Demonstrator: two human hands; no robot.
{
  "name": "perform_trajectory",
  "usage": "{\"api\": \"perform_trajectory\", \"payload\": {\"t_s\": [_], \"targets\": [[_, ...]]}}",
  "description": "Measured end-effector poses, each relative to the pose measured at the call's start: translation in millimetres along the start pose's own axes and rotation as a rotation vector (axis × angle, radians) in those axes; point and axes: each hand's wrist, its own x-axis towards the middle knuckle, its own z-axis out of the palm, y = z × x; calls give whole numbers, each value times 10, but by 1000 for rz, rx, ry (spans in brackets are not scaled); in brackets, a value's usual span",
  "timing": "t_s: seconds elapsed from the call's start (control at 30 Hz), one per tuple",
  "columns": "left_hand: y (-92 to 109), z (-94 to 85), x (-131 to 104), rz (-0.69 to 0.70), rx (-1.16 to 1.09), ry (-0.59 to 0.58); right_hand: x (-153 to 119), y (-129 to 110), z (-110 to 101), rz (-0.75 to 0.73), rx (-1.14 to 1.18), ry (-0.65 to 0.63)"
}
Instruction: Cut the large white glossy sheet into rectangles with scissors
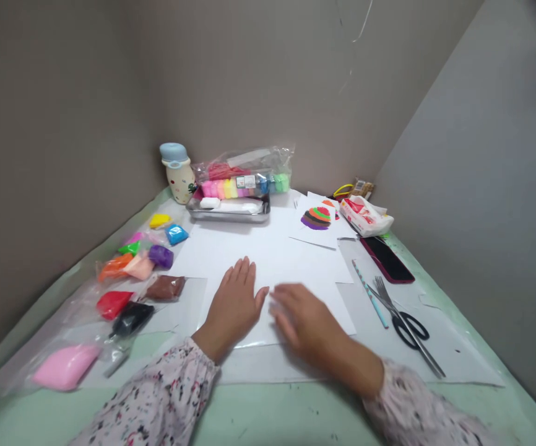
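My left hand [236,303] lies flat on a white sheet of paper [326,306], its fingers stretched forward and the thumb out to the side. Just right of it, my right hand [302,319] is over the same sheet, slightly blurred, with the fingers loosely bent and apart and nothing visible in them. Whether its fingertips touch the paper I cannot tell. Beyond the fingertips is more white paper [249,241]. At its far right lies a sheet with a striped, many-coloured drawing [317,218], overlapping another coloured sheet.
Bagged coloured clay [114,266] lines the left side. At the back stand a bottle [177,173], a metal tray [231,215] and a plastic bag of colours [249,183]. To the right are a tissue pack [365,217], phone [386,260], pencil [370,294], scissors [410,328] and fork [389,300].
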Motion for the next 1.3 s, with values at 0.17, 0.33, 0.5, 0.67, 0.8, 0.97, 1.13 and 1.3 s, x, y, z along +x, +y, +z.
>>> {"api": "perform_trajectory", "payload": {"t_s": [0.17, 0.33, 0.5, 0.67, 0.8, 0.97, 1.13, 1.3], "targets": [[5, -10, 28, -22, 3, -20, -444, -420, 74, -226, 56, -158], [12, -38, 42, -28, -12, -28, -593, -334, 97, -237, -87, -51], [9, -25, 38, -8, 30, -31, -894, -98, -14, -130, -199, 79], [8, -17, 41, -9, 48, -34, -1202, 207, -160, -9, -300, 123], [11, -24, 43, -9, 53, -40, -1387, 465, -288, 58, -393, 145], [-5, -10, 47, -7, 61, -29, -1448, 638, -521, 110, -458, 175], [-15, 6, 51, -1, 48, -18, -994, 515, -591, 132, -320, 190], [-14, 3, 45, 1, 55, -30, -239, 495, -259, 135, -265, 2]]}}
